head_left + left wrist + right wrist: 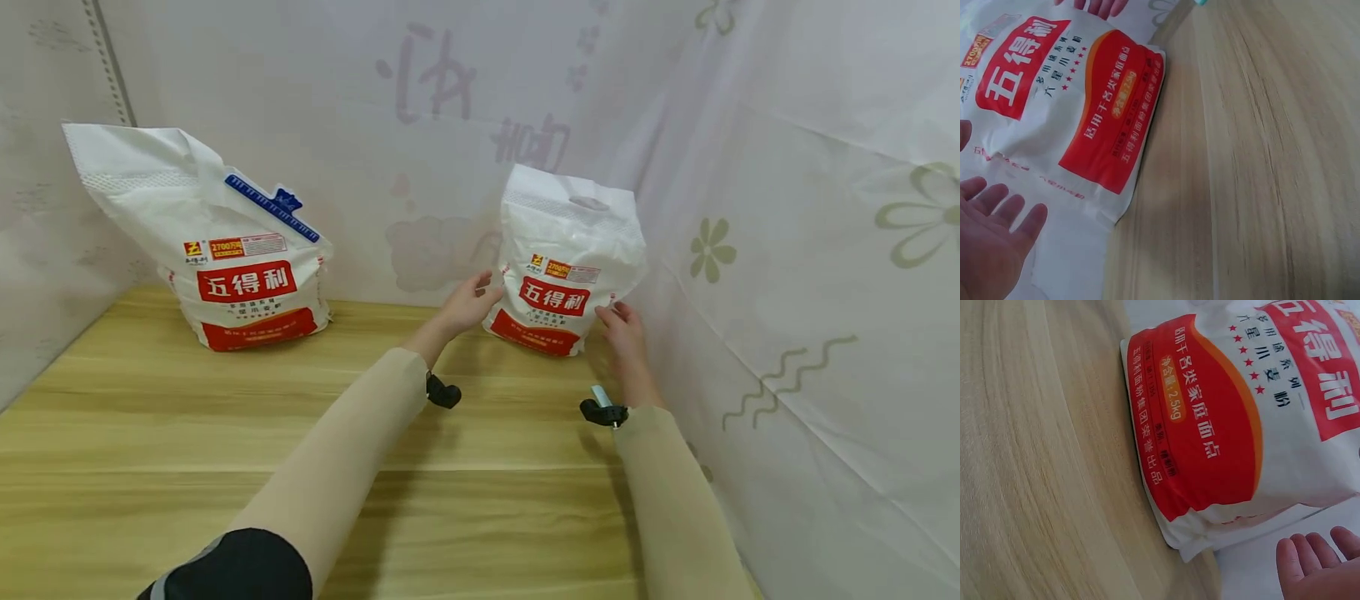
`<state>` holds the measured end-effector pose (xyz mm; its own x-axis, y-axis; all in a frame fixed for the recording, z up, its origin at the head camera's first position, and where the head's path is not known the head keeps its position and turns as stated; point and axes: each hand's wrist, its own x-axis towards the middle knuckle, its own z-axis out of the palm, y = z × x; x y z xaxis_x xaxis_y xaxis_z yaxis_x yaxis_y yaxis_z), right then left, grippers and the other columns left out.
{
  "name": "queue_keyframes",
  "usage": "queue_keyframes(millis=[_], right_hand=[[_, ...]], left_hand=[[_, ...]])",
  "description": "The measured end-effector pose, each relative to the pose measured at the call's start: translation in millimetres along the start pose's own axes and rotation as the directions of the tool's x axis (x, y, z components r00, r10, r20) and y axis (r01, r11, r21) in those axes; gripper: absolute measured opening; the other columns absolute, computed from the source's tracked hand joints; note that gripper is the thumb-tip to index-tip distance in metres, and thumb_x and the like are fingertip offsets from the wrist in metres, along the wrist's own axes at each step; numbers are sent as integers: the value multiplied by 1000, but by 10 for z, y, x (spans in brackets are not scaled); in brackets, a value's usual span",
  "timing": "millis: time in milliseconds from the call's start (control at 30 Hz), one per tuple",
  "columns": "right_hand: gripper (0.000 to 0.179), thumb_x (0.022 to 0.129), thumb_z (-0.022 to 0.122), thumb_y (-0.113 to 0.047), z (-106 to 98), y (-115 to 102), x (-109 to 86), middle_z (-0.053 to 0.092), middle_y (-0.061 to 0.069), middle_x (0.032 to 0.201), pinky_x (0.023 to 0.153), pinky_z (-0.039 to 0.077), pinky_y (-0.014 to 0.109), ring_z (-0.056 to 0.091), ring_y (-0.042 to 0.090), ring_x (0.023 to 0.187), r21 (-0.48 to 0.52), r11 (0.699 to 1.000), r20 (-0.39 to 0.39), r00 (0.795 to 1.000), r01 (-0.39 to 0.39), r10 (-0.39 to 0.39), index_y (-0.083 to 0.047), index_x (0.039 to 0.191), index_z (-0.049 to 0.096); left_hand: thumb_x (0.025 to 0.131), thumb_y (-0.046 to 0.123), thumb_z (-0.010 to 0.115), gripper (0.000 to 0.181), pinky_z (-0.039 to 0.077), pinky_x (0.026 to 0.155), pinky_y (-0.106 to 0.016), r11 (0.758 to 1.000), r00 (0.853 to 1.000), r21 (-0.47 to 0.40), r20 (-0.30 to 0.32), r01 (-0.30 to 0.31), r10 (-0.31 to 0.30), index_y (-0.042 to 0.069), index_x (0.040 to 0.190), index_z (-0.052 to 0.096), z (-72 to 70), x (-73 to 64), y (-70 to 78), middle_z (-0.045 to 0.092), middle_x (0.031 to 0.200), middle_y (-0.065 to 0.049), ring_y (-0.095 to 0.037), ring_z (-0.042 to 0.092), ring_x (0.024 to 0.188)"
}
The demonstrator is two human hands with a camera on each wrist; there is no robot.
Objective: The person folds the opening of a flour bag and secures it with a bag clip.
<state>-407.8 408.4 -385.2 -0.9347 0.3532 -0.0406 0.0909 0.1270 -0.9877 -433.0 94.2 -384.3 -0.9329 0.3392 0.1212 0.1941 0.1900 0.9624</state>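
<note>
A white and red flour bag (558,267) stands upright at the back right of the table, its handle slot at the top. My left hand (471,302) is at the bag's left side, with fingers spread and loosely bent. On the other side, my right hand (624,329) has its fingertips close to the bag's lower right edge. In the left wrist view the fingers (1007,215) lie apart beside the bag's side seam. The right wrist view has the right fingers (1310,553) extended near the bag's side, gripping nothing.
A second flour bag (247,287) stands at the back left, its top folded under a blue strip (272,208) with white marks. Patterned white curtains (450,100) hang behind and on the right (810,333). Beneath everything is a wood-grain table (225,433).
</note>
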Motion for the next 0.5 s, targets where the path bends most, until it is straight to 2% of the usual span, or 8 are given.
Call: queue_keyframes(millis=[133, 300, 367, 500], right_hand=[[77, 111, 59, -34, 25, 73, 71, 30, 8, 182, 137, 28, 45, 31, 26, 166, 35, 999, 13, 1000, -1, 1, -13, 175, 24], [71, 112, 61, -39, 95, 121, 94, 38, 5, 178, 136, 31, 44, 37, 25, 163, 65, 997, 39, 999, 31, -34, -16, 173, 34], [70, 111, 62, -46, 143, 122, 80, 39, 0, 177, 136, 30, 45, 36, 23, 164, 57, 998, 55, 998, 27, -30, -22, 172, 36], [69, 110, 60, -52, 228, 111, 37, 40, -3, 177, 137, 27, 46, 34, 21, 165, 41, 999, 88, 996, 17, -20, -30, 172, 37]], left_hand=[[116, 38, 51, 72, 27, 136, -54, 1000, 999, -10, 45, -13, 13, 15, 177, 19, 43, 82, 7, 26, 182, -15, -37, 25, 169], [117, 36, 49, 80, 19, 139, -52, 999, 998, -32, 65, -5, 7, 10, 177, 3, 94, 176, 35, 14, 185, -15, -34, 16, 172], [117, 36, 50, 83, 17, 140, -50, 999, 997, -47, 73, 11, -8, 8, 177, -2, 101, 198, 43, 11, 185, -14, -33, 13, 173], [117, 34, 52, 82, 18, 140, -47, 998, 993, -48, 113, 34, -28, 11, 177, 2, 100, 230, 58, 12, 186, -12, -32, 14, 172]])
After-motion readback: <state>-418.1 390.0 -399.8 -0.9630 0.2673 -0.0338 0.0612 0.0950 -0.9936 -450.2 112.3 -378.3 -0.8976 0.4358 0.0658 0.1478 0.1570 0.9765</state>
